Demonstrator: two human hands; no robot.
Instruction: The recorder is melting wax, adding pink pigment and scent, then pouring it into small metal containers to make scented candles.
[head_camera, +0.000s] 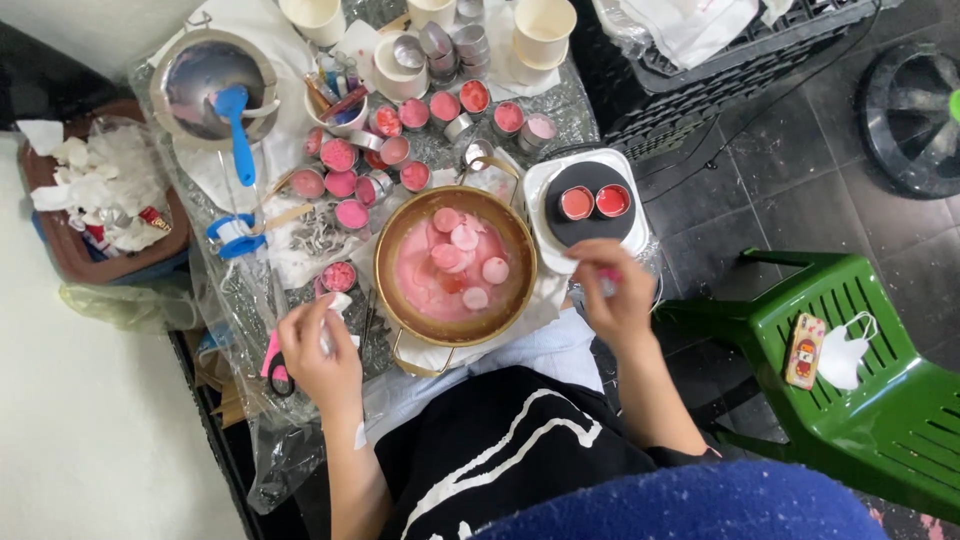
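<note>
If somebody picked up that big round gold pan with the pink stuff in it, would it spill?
Probably, if tilted. The big round gold pan looks filled with pink liquid wax, with pale pink discs floating loosely, so it could slosh. It likely feels heavy for its size. Its thin wire handle suggests lifting it level. Neither the left hand nor the right hand touches it.

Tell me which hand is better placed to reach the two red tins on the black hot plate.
The right hand, probably. It sits just below the black hot plate holding the two red tins. The left hand is across the gold bowl, holding something white.
</note>
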